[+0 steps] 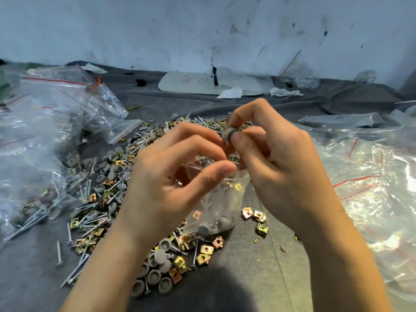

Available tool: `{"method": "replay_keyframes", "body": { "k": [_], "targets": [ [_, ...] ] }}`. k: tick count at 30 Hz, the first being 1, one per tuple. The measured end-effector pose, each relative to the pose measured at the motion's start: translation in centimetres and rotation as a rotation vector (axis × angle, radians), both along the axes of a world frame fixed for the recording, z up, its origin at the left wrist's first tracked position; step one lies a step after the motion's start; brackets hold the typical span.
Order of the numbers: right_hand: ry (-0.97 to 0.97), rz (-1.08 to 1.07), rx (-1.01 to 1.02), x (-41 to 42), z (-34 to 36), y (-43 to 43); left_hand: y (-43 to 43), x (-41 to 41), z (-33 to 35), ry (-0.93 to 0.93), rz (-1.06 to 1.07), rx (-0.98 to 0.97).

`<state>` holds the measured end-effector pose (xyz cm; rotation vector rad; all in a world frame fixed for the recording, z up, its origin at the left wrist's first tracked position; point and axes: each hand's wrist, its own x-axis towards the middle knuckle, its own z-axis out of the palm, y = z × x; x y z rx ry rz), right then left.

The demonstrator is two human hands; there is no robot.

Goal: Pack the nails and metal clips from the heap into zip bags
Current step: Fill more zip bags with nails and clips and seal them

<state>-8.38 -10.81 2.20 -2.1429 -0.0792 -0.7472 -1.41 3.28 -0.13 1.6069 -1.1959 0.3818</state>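
A scuffed pale wall [202, 30] backs a grey cloth [258, 262] where the heap [108, 176] of nails, grey caps and brass clips sprawls from the middle out to the left. Over its near edge the left hand [171, 176] grips the mouth of a clear zip bag [216, 208], which hangs down with a few pieces already inside. The right hand [281, 167] pinches a round grey cap [230, 134] between thumb and forefinger, just above the bag's opening. A few loose clips [254, 216] lie just right of the bag.
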Motion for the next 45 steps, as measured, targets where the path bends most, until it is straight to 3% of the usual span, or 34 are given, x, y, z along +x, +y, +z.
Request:
{"method": "replay_keyframes", "body": {
  "k": [3, 8, 11, 17, 23, 28, 31, 33, 37, 39, 42, 45],
  "targets": [
    [-0.008, -0.007, 0.001, 0.1, -0.1, -0.1, 0.2, 0.1, 0.2, 0.031, -0.016, 0.096],
    [0.013, 0.003, 0.077, 0.4, -0.5, -0.6, 0.8, 0.2, 0.1, 0.233, -0.147, 0.129],
    [0.014, 0.022, 0.117, 0.4, -0.5, -0.8, 0.7, 0.1, 0.3, 0.205, -0.159, 0.168],
    [-0.042, 0.075, 0.200, 0.0, -0.2, -1.0, 0.9, 0.5, 0.4, 0.151, 0.021, 0.162],
    [-0.011, 0.063, 0.152, -0.1, -0.3, -1.2, 0.8, 0.9, 0.3, 0.106, 0.105, 0.118],
    [0.003, -0.028, 0.063, 0.2, -0.7, -1.5, 0.6, 1.0, 0.1, 0.158, 0.027, 0.101],
    [-0.016, -0.044, 0.118, 0.3, -0.4, -1.6, 0.6, 1.1, 0.0, 0.211, -0.041, 0.061],
    [-0.024, -0.020, 0.177, 0.3, -0.1, -1.5, 0.5, 1.3, -0.3, 0.316, -0.104, 0.000],
    [-0.076, 0.066, 0.222, -0.4, 1.1, -0.8, -0.7, 1.3, -1.5, 0.796, -0.439, -0.164],
    [-0.129, 0.113, 0.291, -0.9, 1.7, -0.6, -1.4, 0.9, -2.0, 0.993, -0.580, -0.037],
    [-0.208, 0.078, 0.393, -1.5, 2.2, -1.0, -2.1, -0.2, -2.9, 1.096, -0.662, 0.286],
    [-0.287, 0.009, 0.513, -2.0, 2.3, -2.1, -1.9, -0.5, -3.8, 1.231, -0.811, 0.296]
  ]
}}
